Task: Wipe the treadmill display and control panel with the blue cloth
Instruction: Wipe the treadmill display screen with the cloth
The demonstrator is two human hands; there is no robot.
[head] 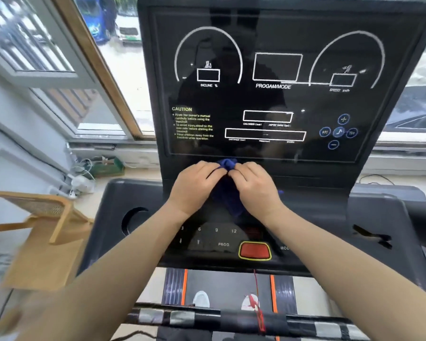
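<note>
A person standing on a treadmill holds a blue cloth point(228, 190) bunched between both hands just below the lower edge of the dark display point(268, 99), above the control panel point(221, 239). The left hand point(194, 187) grips the cloth from one side with fingers curled around the fabric; the right hand point(256, 187) pinches it from the other, fingertips meeting the left hand's at the top of the bundle. A fold of cloth pokes up above the knuckles and the rest hangs down between the wrists towards the panel. The display, unlit, carries printed arcs, empty boxes and a yellow caution notice. On the panel below the forearms sit numbered keys and a red button point(254, 251) ringed in yellow, with a red cord point(257, 299) hanging from it. A round cup recess point(133, 220) lies to the left of the console, a wooden chair point(38, 232) stands further left, and vehicles show through the window point(123, 60) behind
</note>
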